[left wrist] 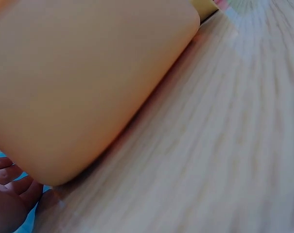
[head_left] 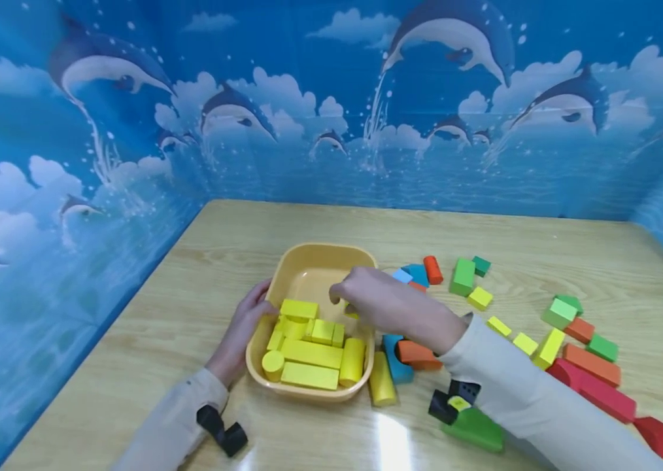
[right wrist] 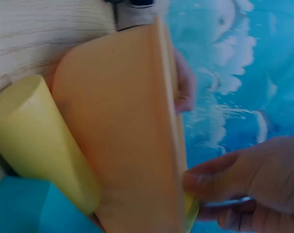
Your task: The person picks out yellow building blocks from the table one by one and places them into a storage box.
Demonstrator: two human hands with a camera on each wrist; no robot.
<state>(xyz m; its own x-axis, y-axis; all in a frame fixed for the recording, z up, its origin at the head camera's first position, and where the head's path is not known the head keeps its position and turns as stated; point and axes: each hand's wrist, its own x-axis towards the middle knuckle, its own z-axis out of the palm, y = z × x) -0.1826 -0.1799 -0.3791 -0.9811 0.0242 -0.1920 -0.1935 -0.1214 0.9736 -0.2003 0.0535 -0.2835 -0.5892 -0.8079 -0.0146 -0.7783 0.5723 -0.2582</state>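
Note:
A light-orange plastic bin (head_left: pixel 318 254) stands on the table with several yellow blocks (head_left: pixel 312 353) gathered in its near half. My left hand (head_left: pixel 244 330) holds the bin's left rim, thumb over the edge and fingers along the outer wall. Over the bin's right side, my right hand (head_left: pixel 369 297) pinches a small yellow block (right wrist: pixel 191 209), which is mostly hidden by the fingers and the rim. Just outside the bin's right wall lies a yellow cylinder (head_left: pixel 382 379), next to a blue block (head_left: pixel 397 358).
Loose blocks are scattered right of the bin: an orange block (head_left: pixel 418 355), a green block (head_left: pixel 463 276), a red cylinder (head_left: pixel 433 269) and several more yellow, red and green ones. My right forearm passes over a long green block (head_left: pixel 473 430). A dolphin-print curtain (head_left: pixel 331 163) borders the table.

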